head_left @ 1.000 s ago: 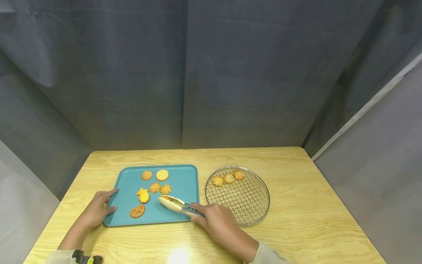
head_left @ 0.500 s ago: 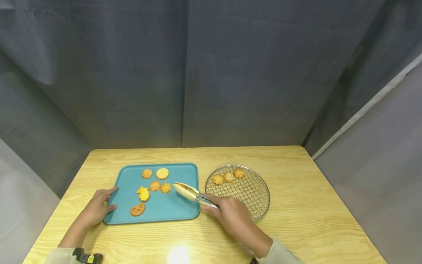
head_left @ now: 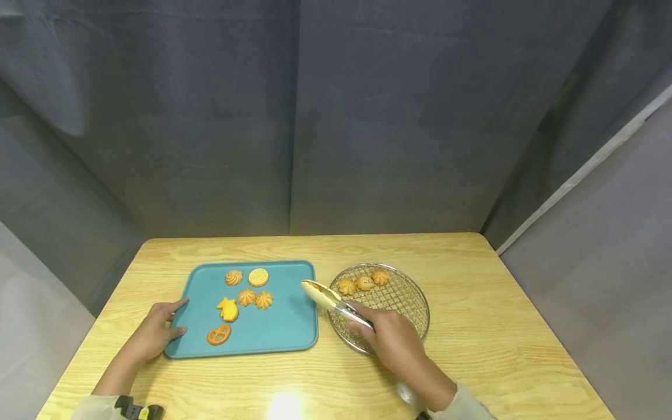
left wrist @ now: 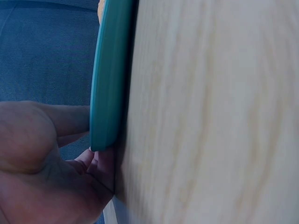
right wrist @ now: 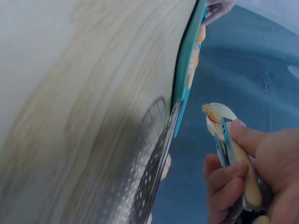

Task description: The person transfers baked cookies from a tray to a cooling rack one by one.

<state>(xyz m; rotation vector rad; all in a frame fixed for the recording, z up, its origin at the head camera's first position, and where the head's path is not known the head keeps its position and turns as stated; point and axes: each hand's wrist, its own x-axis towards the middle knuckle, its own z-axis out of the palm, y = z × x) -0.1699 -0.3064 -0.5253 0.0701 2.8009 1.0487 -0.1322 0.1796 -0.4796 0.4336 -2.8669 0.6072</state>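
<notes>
My right hand (head_left: 391,338) grips a pair of tongs (head_left: 326,297) with cream-coloured tips, raised between the blue tray and the round wire rack (head_left: 388,315). A golden-brown cookie (right wrist: 211,113) shows between the tong tips in the right wrist view, mostly covered by them. At the tray's left side, my left hand (head_left: 152,332) holds the rim of the blue tray (head_left: 283,341), thumb and fingers around its edge. On the tray lie a pretzel (head_left: 219,335), a yellow fish-shaped cookie (head_left: 228,310), two star-shaped cookies (head_left: 255,298), a swirl cookie (head_left: 234,277) and a round cookie (head_left: 258,277).
Three cookies (head_left: 364,283) sit in a row near the rack's back left edge. Tray and rack stand side by side on a wooden table (head_left: 488,326), a narrow strip of wood between them. Grey curtains (head_left: 399,146) enclose the back and sides.
My right hand has moved rightward with the tongs and the cookie, from over the tray's right part to the rack's left edge. My left hand stays on the tray.
</notes>
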